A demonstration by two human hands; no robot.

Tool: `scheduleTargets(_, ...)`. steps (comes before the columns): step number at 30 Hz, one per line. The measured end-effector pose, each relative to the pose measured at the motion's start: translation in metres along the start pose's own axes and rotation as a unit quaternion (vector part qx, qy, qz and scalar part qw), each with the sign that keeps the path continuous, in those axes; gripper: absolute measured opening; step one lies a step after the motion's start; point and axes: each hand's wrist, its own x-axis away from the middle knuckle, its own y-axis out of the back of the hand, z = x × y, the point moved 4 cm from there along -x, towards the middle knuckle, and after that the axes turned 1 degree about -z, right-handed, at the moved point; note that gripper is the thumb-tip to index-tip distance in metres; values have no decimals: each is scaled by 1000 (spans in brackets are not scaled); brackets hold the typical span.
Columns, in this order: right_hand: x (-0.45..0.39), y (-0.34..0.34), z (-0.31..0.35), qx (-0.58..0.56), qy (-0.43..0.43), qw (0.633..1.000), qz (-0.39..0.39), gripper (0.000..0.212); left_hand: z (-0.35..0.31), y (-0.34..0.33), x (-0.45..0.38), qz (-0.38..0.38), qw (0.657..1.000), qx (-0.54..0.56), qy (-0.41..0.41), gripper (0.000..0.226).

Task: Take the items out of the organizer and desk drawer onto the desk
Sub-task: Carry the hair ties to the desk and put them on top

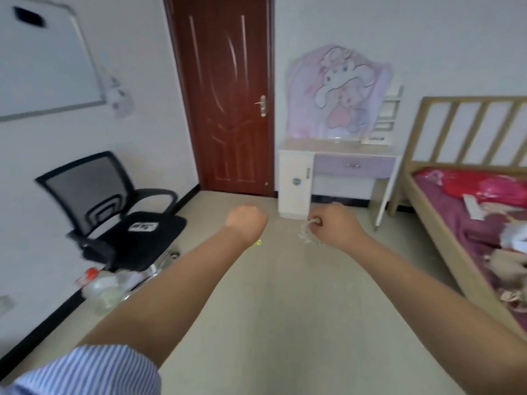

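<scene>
Ahead, across the pale tiled floor [285, 295], stands the small white-and-lilac desk [336, 145] with 1 lilac drawer [353, 166], shut, and a white shelf organizer [389, 115] on its top beside a pink cartoon-printed backboard [339, 89]; the dark red panelled door [225, 92] is just left of it, the pale wooden slatted bed [445, 223] to the right, the black mesh office chair [114, 206] to the left. Both bare forearms reach forward, well apart from the desk; the right hand [333, 223] is curled closed on a pale, crinkly strand-like item [306, 232] that dangles below the fingers; the left hand [246, 220] is a closed fist, with a small yellow-green speck [258, 242] showing under the wrist, so I cannot tell what it holds, if anything.

My guess is that the loose dangling strand could slip or snag, since only 1 end looks pinched; anything small in the fist could drop unnoticed on the floor.

Motion blur smears everything; the organizer's contents, the drawer's inside and both palms are hidden; the strand's material is unclear.
</scene>
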Motion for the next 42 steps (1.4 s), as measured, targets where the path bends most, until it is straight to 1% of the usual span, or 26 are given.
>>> scheduleTargets(3,-56,-1,-68,-14,-39,999,-7,22,-19,1,-91,-42,997,65,-12,22)
scheduleTargets(6,-124,-8,-134,-34,-72,997,-5,20,-36,0,-192,-91,985,136,-48,22)
scheduleTargets(9,-202,-13,-199,-44,-101,994,-11,19,-54,1,-299,-103,982,139,-81,25)
scheduleTargets(14,-320,-17,-298,-25,-135,991,-1,20,-82,17,-464,-104,977,116,-144,19)
scheduleTargets(18,-405,-24,-375,-21,-148,989,-10,20,-107,16,-592,-96,973,136,-159,21)
scheduleTargets(21,-462,-37,-424,-34,-147,989,0,17,-117,10,-672,-109,963,194,-150,24)
scheduleTargets(23,-515,-54,-469,-51,-143,988,-2,17,-124,2,-736,-127,960,215,-124,26)
scheduleTargets(27,-616,-95,-543,-98,-154,983,20,15,-118,-21,-852,-95,960,255,-71,24)
scheduleTargets(30,-695,-131,-578,-113,-136,983,57,16,-101,-44,-926,-69,961,267,-29,23)
scheduleTargets(34,-800,-184,-598,-139,-115,978,101,17,-68,-81,-1014,-43,965,260,12,25)
scheduleTargets(36,-857,-214,-607,-140,-106,977,117,17,-47,-107,-1067,-22,973,230,6,26)
scheduleTargets(39,-932,-252,-620,-123,-86,981,127,19,-19,-136,-1144,18,983,179,-32,26)
scheduleTargets(42,-1010,-286,-634,-104,-82,980,149,20,12,-158,-1224,23,983,178,-42,30)
